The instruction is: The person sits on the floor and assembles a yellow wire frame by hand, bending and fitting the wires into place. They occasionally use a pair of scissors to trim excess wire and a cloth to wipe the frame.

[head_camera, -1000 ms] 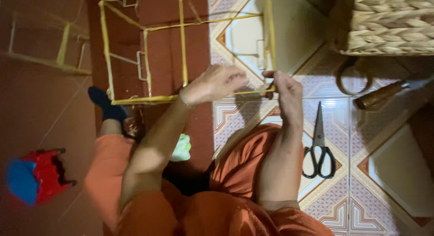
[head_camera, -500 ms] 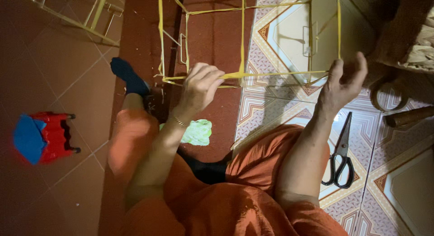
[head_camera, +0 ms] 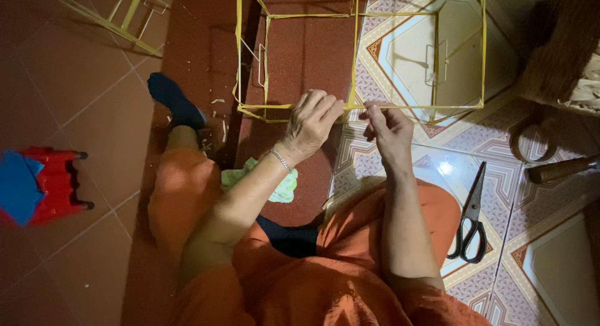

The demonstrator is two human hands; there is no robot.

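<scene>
A box-shaped frame of thin yellow bamboo sticks (head_camera: 356,57) stands on the tiled floor in front of me. My left hand (head_camera: 310,123) grips its near bottom stick, fingers curled over it. My right hand (head_camera: 389,127) pinches the same stick just to the right, close to an upright stick. Both hands almost touch. My legs in orange trousers (head_camera: 187,195) are folded below, with a dark blue sock (head_camera: 175,101) at the left.
Black-handled scissors (head_camera: 470,221) lie on the patterned tiles to the right. A woven basket (head_camera: 562,51) and a wooden-handled tool (head_camera: 559,170) sit at the far right. A red stool (head_camera: 53,185) with blue paper lies at left. Another stick frame (head_camera: 119,20) is top left. A green cloth (head_camera: 281,188) lies by my knee.
My right hand has moved left from the frame's right corner to sit next to my left hand on the bottom stick. The view has shifted a little.
</scene>
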